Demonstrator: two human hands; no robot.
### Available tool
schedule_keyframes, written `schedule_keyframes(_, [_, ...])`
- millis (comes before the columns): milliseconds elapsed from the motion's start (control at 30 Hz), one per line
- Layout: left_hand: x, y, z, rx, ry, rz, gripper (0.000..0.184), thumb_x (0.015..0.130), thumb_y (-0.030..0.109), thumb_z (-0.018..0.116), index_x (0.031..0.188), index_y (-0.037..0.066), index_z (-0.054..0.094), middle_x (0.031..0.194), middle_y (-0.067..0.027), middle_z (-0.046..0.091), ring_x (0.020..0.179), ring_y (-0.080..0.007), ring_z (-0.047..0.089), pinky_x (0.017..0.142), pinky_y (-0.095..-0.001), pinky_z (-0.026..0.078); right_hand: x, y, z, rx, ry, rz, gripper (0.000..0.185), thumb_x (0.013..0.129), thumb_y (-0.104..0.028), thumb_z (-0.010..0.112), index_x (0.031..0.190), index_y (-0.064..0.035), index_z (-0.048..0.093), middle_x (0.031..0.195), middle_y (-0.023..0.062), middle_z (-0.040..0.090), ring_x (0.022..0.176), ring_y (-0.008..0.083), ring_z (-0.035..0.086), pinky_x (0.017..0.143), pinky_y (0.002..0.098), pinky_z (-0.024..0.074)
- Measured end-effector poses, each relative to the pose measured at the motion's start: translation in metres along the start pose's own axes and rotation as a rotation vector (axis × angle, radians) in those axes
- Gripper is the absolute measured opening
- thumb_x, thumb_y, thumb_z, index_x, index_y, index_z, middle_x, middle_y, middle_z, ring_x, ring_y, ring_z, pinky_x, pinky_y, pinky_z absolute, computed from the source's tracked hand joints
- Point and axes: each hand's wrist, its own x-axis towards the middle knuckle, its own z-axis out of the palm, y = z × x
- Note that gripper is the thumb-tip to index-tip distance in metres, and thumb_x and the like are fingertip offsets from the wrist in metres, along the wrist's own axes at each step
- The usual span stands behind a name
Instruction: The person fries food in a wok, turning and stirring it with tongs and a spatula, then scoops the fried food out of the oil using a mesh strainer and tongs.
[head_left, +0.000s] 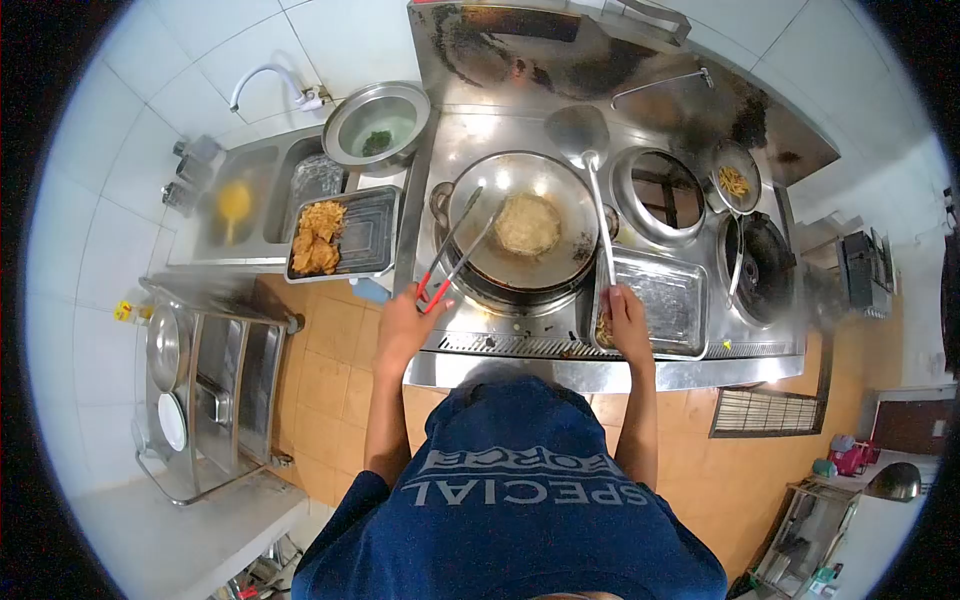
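Note:
My left hand is closed around the red handles of metal tongs. The tongs' two arms are spread, and their tips reach over the left side of a wok. Pale, foamy bubbling fills the bottom of the wok; any food beneath it is hidden. In my right hand is the handle of a long metal utensil with a broad round head. That head rests behind the wok, to its right. Beside my right hand sits a metal tray.
Browned fried pieces occupy one side of a left tray. Behind it stands a bowl with something green inside. A strainer holding yellowish strips lies near the right burner. A steel trolley stands at left.

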Motion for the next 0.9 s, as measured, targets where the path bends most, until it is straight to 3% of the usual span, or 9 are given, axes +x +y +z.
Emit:
schedule_keyframes(100, [0.0, 0.009, -0.003, 0.039, -0.029, -0.053, 0.051, 0.079, 0.047, 0.078, 0.085, 0.001, 0.058, 0.061, -0.0205, 0.06, 0.059, -0.0372, 0.062, 0.056, -0.0448, 0.045, 0.004, 0.015, 0.008, -0.028, 0.007, -0.061, 0.031, 0.104, -0.025, 0.042, 0.097, -0.0023, 0.063, 0.067, -0.0006, 0.045, 0.061, 0.0111, 0.043, 0.058, 0.0285, 0.0367])
schedule_keyframes(167, [-0.001, 0.012, -0.001, 0.015, -0.015, -0.061, 0.05, 0.078, 0.047, 0.078, 0.085, 0.001, 0.059, 0.061, -0.0198, 0.06, 0.059, -0.0361, 0.062, 0.056, -0.0441, 0.045, 0.001, 0.024, 0.017, -0.056, -0.014, 0.027, 0.029, 0.103, -0.024, 0.044, 0.099, -0.0023, 0.063, 0.067, 0.0035, 0.049, 0.061, 0.014, 0.046, 0.058, 0.0313, 0.0393])
schedule_keyframes(233, [-0.001, 0.008, -0.003, 0.004, -0.004, -0.061, 0.05, 0.078, 0.046, 0.079, 0.085, 0.001, 0.059, 0.061, -0.0192, 0.06, 0.058, -0.035, 0.062, 0.056, -0.0434, 0.045, -0.001, 0.033, 0.03, -0.336, 0.025, -0.012, 0.029, 0.102, -0.025, 0.045, 0.101, -0.0018, 0.063, 0.072, 0.0117, 0.058, 0.064, 0.0227, 0.055, 0.062, 0.0372, 0.0442])
schedule_keyframes(267, [0.0, 0.001, -0.002, 0.0, -0.001, -0.054, 0.05, 0.078, 0.046, 0.079, 0.086, 0.001, 0.059, 0.061, -0.0187, 0.059, 0.058, -0.0341, 0.061, 0.055, -0.0428, 0.045, -0.003, 0.037, 0.028, -0.365, -0.005, 0.095, 0.031, 0.102, -0.027, 0.045, 0.099, -0.0012, 0.063, 0.08, 0.0199, 0.063, 0.071, 0.0341, 0.062, 0.068, 0.042, 0.0472])
schedule_keyframes(400, [0.001, -0.026, 0.006, -0.013, 0.057, -0.05, 0.048, 0.079, 0.044, 0.078, 0.087, 0.001, 0.06, 0.061, -0.018, 0.06, 0.058, -0.0326, 0.061, 0.056, -0.0421, 0.044, -0.002, 0.02, 0.027, -0.29, 0.206, -0.06, 0.033, 0.102, -0.029, 0.045, 0.098, -0.001, 0.063, 0.08, 0.0229, 0.065, 0.078, 0.0424, 0.063, 0.069, 0.046, 0.0479])
schedule_keyframes(533, [0.001, -0.022, -0.004, -0.038, 0.027, -0.048, 0.047, 0.08, 0.044, 0.077, 0.089, 0.0, 0.061, 0.063, -0.0174, 0.06, 0.058, -0.0313, 0.061, 0.056, -0.0412, 0.045, 0.008, 0.011, 0.019, -0.505, 0.15, -0.011, 0.026, 0.1, -0.026, 0.048, 0.104, -0.0044, 0.063, 0.084, 0.0265, 0.066, 0.08, 0.0484, 0.062, 0.069, 0.0548, 0.0475])
schedule_keyframes(633, [0.002, -0.003, -0.016, 0.047, -0.015, -0.097, 0.047, 0.081, 0.043, 0.077, 0.09, 0.0, 0.061, 0.064, -0.0165, 0.061, 0.058, -0.0295, 0.061, 0.056, -0.0397, 0.045, 0.013, -0.006, 0.024, -0.636, 0.135, -0.047, 0.022, 0.098, -0.022, 0.05, 0.109, -0.0068, 0.061, 0.086, 0.0258, 0.066, 0.08, 0.0478, 0.063, 0.07, 0.0553, 0.0486])
schedule_keyframes(800, [0.003, -0.013, -0.008, -0.075, 0.092, -0.047, 0.047, 0.08, 0.042, 0.077, 0.091, 0.0, 0.061, 0.063, -0.0162, 0.06, 0.058, -0.0277, 0.06, 0.056, -0.0387, 0.045, 0.036, -0.011, 0.041, -0.744, 0.16, -0.147, 0.024, 0.095, -0.016, 0.05, 0.117, -0.0101, 0.06, 0.091, 0.0206, 0.068, 0.082, 0.044, 0.065, 0.071, 0.0539, 0.0512])
schedule_keyframes(900, [-0.003, -0.005, -0.016, -0.033, 0.066, -0.066, 0.048, 0.08, 0.044, 0.077, 0.09, 0.0, 0.061, 0.062, -0.0161, 0.059, 0.058, -0.0287, 0.06, 0.056, -0.0392, 0.045, 0.048, 0.016, 0.048, -0.782, 0.225, -0.365, 0.027, 0.093, -0.013, 0.051, 0.118, -0.0113, 0.06, 0.099, 0.0181, 0.068, 0.08, 0.0419, 0.066, 0.071, 0.0511, 0.0527])
